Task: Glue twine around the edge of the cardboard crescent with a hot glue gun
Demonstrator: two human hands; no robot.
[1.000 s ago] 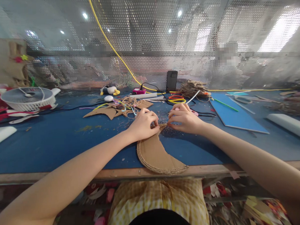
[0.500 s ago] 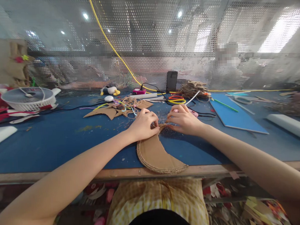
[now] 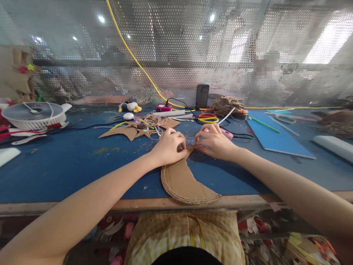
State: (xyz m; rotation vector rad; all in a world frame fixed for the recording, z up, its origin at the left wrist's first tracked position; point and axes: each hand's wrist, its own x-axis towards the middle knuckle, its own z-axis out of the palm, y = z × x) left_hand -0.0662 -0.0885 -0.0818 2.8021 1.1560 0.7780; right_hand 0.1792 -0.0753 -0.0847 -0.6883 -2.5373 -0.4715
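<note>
A brown cardboard crescent point(image 3: 185, 180) lies on the blue tabletop, its lower tip reaching over the table's front edge. Twisted cord or paper strip lines its outer curved rim. My left hand point(image 3: 169, 146) is closed on the crescent's upper end, thumb and fingers pinching there. Close by on the right, my right hand point(image 3: 214, 142) pinches a thin brown strip point(image 3: 191, 148) at the upper tip. The fingers hide most of that strip. Just behind my right hand sits a pink tool point(image 3: 227, 134), partly covered, perhaps a glue gun.
Cardboard star and crescent pieces point(image 3: 120, 131) lie back left beside tangled string point(image 3: 155, 121). Orange-handled scissors point(image 3: 207, 118), a phone point(image 3: 202, 96) and a twine bundle point(image 3: 227, 105) stand behind. A blue board point(image 3: 276, 134) lies right, a white fan point(image 3: 34, 115) left. Perforated metal closes the back.
Both hands hold nearly the same place. My right fingers have shifted very slightly at the crescent's tip; the crescent itself stays put.
</note>
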